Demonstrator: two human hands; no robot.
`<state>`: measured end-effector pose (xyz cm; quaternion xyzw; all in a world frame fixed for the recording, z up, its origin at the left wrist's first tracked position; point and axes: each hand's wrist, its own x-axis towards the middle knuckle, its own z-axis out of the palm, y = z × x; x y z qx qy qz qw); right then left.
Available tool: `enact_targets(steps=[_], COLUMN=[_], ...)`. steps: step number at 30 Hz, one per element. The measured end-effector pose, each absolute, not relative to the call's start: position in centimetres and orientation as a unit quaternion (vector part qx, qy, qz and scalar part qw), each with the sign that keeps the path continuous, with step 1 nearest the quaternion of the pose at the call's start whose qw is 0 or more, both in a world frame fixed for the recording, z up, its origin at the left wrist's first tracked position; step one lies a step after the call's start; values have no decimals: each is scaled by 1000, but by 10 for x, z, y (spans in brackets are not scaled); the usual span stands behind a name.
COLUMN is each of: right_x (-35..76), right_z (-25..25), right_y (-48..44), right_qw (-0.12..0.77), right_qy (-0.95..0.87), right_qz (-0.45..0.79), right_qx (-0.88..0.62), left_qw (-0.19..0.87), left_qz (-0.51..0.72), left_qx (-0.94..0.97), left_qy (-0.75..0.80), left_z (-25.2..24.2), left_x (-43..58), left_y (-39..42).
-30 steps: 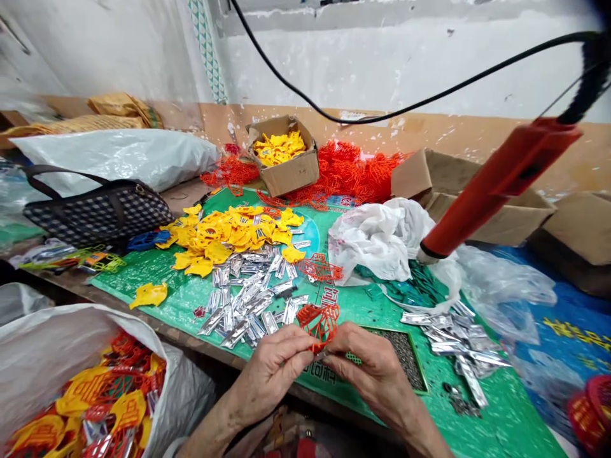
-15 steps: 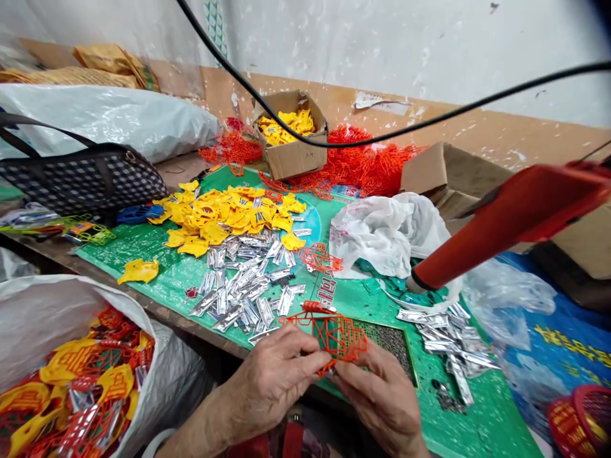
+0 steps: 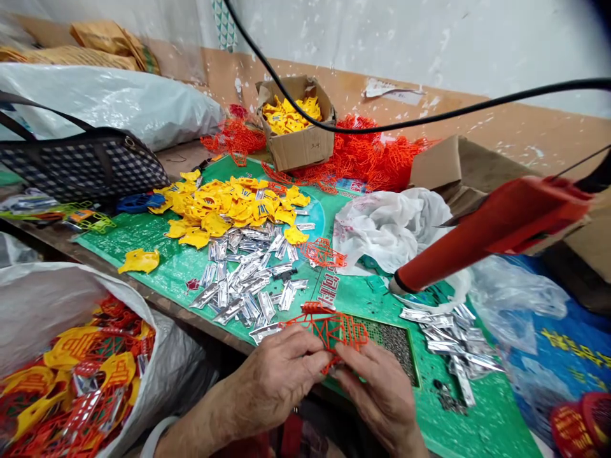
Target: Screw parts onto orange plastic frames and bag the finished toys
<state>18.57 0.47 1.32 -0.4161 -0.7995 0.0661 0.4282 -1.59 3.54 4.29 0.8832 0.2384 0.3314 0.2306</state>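
My left hand [image 3: 279,375] and my right hand [image 3: 382,394] meet at the near edge of the green mat [image 3: 157,267]. Both pinch a red openwork plastic piece [image 3: 334,327] that lies nearly flat between them, over a dark mesh tray [image 3: 396,340]. Just beyond my left hand lies a spread of silver foil strips [image 3: 248,286], and past that a heap of yellow plastic shapes [image 3: 229,210]. Another red openwork piece [image 3: 322,252] rests on the mat.
A red tool [image 3: 482,235] with a black cable hangs over the right side. White bag [image 3: 62,343] of mixed pieces at left. Cardboard box [image 3: 298,127] of yellow shapes and a red pile [image 3: 363,159] at the back. Checked handbag [image 3: 81,168], crumpled white plastic [image 3: 386,229], more foil strips [image 3: 453,337].
The red piece has gone from upright in my fingertips to lying nearly flat between both hands. The view has shifted down and left; the red tool hangs lower and flatter.
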Motion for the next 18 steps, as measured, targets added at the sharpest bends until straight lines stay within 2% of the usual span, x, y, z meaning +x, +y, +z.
enact_targets(steps=[5, 10, 14, 18], right_x=[176, 182, 186, 181], right_z=[12, 10, 1, -6], right_y=[14, 16, 13, 11], right_qw=[416, 484, 539, 578], right_qy=[-807, -718, -653, -622], right_qz=[85, 168, 245, 246], right_qx=[-411, -471, -471, -468], left_qw=[216, 79, 27, 28], left_qz=[366, 484, 475, 467], left_qx=[866, 801, 802, 819], left_qy=[264, 343, 360, 333], left_z=[36, 32, 32, 33], left_x=[-9, -12, -16, -9], left_y=[36, 34, 33, 33])
